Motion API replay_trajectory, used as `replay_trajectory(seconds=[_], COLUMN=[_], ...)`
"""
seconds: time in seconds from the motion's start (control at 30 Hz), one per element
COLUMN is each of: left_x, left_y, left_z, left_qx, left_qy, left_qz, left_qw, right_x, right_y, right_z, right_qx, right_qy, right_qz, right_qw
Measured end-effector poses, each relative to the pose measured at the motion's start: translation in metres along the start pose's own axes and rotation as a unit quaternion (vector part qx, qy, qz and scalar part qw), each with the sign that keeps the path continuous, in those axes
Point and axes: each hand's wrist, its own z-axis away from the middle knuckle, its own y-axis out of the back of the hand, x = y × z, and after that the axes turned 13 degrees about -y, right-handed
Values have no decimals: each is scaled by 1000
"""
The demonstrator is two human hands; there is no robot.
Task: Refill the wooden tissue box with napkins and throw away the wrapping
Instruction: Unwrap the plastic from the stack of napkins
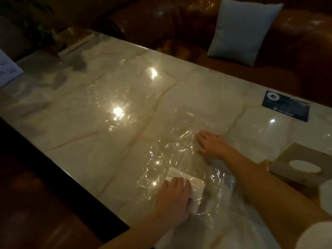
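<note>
A clear crinkled plastic wrapping point(172, 150) lies spread on the marble table point(89, 123). My left hand point(174, 196) rests on a white stack of napkins point(190, 184) at the wrapping's near end, fingers curled over it. My right hand point(210, 142) lies flat on the wrapping's far part, fingers pressing the film down. The wooden tissue box point(296, 164), with an oval opening on top showing white, stands at the right, beside my right forearm.
A dark card point(285, 105) lies on the table's far right edge. A pale cushion point(242, 31) sits on a brown leather sofa point(179, 18) behind the table. A plant and a tray point(75, 40) stand at the far left corner. A paper sheet point(7, 69) is at the left.
</note>
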Motion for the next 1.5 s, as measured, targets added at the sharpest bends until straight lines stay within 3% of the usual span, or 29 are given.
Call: replay_trajectory(seconds=[0.2, 0.43, 0.57, 0.7, 0.83, 1.0, 1.2, 1.4, 1.5], left_x=[14, 9, 9, 10, 13, 14, 13, -19, -36], left_y=[-3, -12, -11, -10, -10, -13, -8, -2, -5], left_z=[-17, -16, -16, -17, -17, -16, -14, -8, 5], left_qx=[14, 51, 49, 45, 48, 59, 54, 101, 98], left_qy=[29, 23, 20, 23, 28, 30, 51, 195, 291], left_qz=[6, -3, -7, -7, -1, -17, -4, 132, 148], left_qw=[999, 998, 999, 999, 998, 998, 997, 967, 940], right_x=[-1, -7, -10, -12, -17, -33, -34, -28, -28], right_y=[7, -28, -64, -84, -96, -87, -82, -91, -93], right_z=[-1, 47, 94, 132, 155, 165, 162, 165, 169], right_qx=[13, 45, 55, 87, 87, 50, 32, 24, 23], right_qy=[2, -69, -84, -156, -186, -313, -342, -358, -361], right_qz=[2, -176, -205, -233, -202, -345, -451, -533, -531], right_qw=[1000, 981, 974, 956, 958, 883, 824, 766, 766])
